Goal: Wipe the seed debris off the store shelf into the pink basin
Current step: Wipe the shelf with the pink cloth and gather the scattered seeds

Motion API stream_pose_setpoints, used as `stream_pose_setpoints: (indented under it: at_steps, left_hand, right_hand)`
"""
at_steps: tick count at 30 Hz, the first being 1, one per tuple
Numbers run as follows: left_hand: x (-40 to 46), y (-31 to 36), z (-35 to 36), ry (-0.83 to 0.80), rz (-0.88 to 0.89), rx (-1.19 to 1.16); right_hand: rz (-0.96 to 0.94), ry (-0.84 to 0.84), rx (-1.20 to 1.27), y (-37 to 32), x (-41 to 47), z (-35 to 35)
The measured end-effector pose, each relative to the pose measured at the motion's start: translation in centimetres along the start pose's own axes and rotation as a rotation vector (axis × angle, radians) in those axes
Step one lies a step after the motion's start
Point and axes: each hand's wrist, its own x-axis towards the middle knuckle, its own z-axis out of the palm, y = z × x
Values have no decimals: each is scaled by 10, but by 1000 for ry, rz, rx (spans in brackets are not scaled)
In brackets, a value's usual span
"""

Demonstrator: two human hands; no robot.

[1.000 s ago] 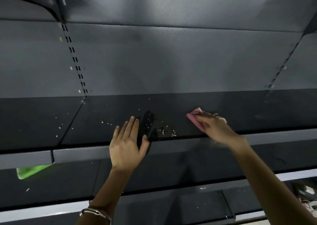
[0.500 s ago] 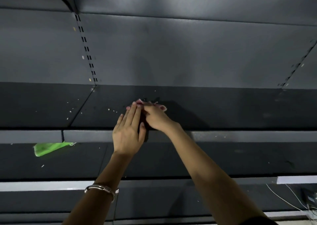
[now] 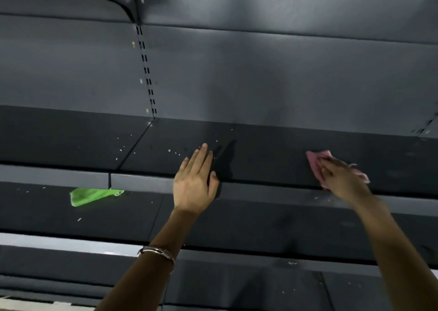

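Observation:
A dark store shelf (image 3: pixel 272 154) runs across the view at hand height. Pale seed debris (image 3: pixel 174 152) is scattered on it, left of my left hand. My left hand (image 3: pixel 194 182) stands edge-on at the shelf's front lip, fingers straight and together, holding nothing. My right hand (image 3: pixel 341 178) presses a pink cloth (image 3: pixel 315 160) flat on the shelf, far to the right of the left hand. A few seeds (image 3: pixel 322 198) lie on the front rail below the right hand. The pink basin is not in view.
A green cloth (image 3: pixel 91 195) lies on the lower shelf at the left, with a few seeds (image 3: pixel 79 219) near it. The grey back panel has a slotted upright (image 3: pixel 147 71). More shelf tiers (image 3: pixel 260 230) step out below.
My right hand swept the pink cloth left up against my left hand, then pulled it back far to the right. The left hand stayed at the shelf's front edge.

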Motion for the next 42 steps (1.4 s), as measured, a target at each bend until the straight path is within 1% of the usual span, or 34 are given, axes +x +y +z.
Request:
stream_pose_setpoints:
  at_steps: [4, 8, 12, 16, 20, 23, 26, 27, 28, 31, 33, 34, 35, 36, 37, 38, 39, 40, 41, 42]
  left_hand:
    - [1, -3, -6, -59, 46, -37]
    - [-2, -20, -16, -135, 161, -77]
    - [-1, -74, -41, -138, 150, -46]
    - [-3, -144, -69, -136, 183, 35]
    - [-14, -199, -83, -124, 168, 72]
    - [-17, -221, -85, -79, 145, 86]
    - [-19, -225, -79, -10, 149, 97]
    - [-20, -224, -77, 8, 142, 97]
    - [-20, -223, -75, 26, 130, 100]
    - [-21, -223, -73, 67, 111, 120]
    - [-23, -223, -72, 78, 120, 120]
    - [-23, -223, -72, 86, 127, 113]
    - [-22, -223, -71, 99, 134, 111]
    - [-22, -223, -70, 118, 139, 113]
    - [-22, -223, -69, 140, 146, 120]
    - [-22, -223, -68, 156, 147, 130]
    - [-22, -223, -68, 166, 141, 138]
    - [-21, -222, -68, 165, 128, 139]
    - [-21, -222, -67, 163, 118, 138]
    - [-22, -222, -66, 164, 113, 132]
  right_hand:
    - [-22, 25, -22, -39, -22, 9]
    - [-84, -38, -10, -121, -34, 21]
    - [-199, -100, 40, -218, -34, 46]
    - [-306, -136, 59, -303, -32, 78]
    - [-383, -147, 91, -374, -29, 98]
    - [-449, -174, 149, -405, -20, 110]
    - [-457, -258, 389, -404, -11, 113]
    - [-438, -242, 463, -396, -10, 109]
    - [-413, -198, 489, -385, -8, 105]
    - [-363, 9, 502, -335, -13, 86]
    - [-384, 87, 395, -287, -19, 72]
    - [-413, 102, 267, -258, -22, 65]
    - [-403, 74, 122, -231, -24, 60]
    - [-344, 40, -34, -206, -23, 55]
    - [-240, 13, -69, -178, -17, 56]
    - [-185, -17, -79, -155, -7, 60]
    - [-195, -50, -183, -142, 2, 61]
    - [-148, -91, -201, -144, 7, 61]
    - [-107, -121, -276, -155, 10, 60]
    - [-127, -107, -319, -172, 11, 61]
